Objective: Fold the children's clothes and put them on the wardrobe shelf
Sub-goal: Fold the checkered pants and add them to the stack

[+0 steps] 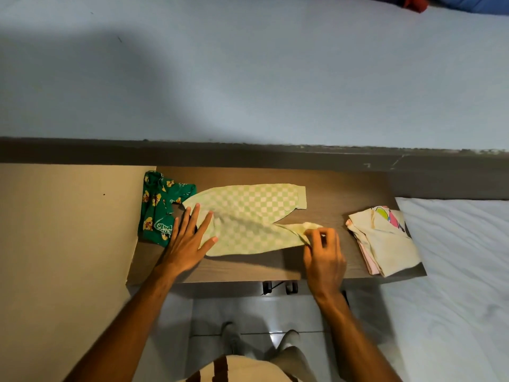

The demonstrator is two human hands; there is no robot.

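While folded clothes [385, 238] sit at the tabletop's [330, 183] right edge, left hand [187, 241] flattens checkered pants [248, 216], right hand [323, 255] pinches a leg; green garment [158, 208] waits unfolded.

A brown wood-grain table [325, 188] is running across the middle of the frame, butting against a pale blue wall. Three things are lying directly on it. At its left end, a dark green children's garment with yellow cartoon prints [158, 208] is sitting crumpled. In the centre, a pale green and white checked pair of children's trousers [248, 216] is lying spread flat, its left edge overlapping the green garment. At the right end, apart from the trousers, a folded stack of cream and pink clothes [385, 241] is resting, reaching the table's front edge.
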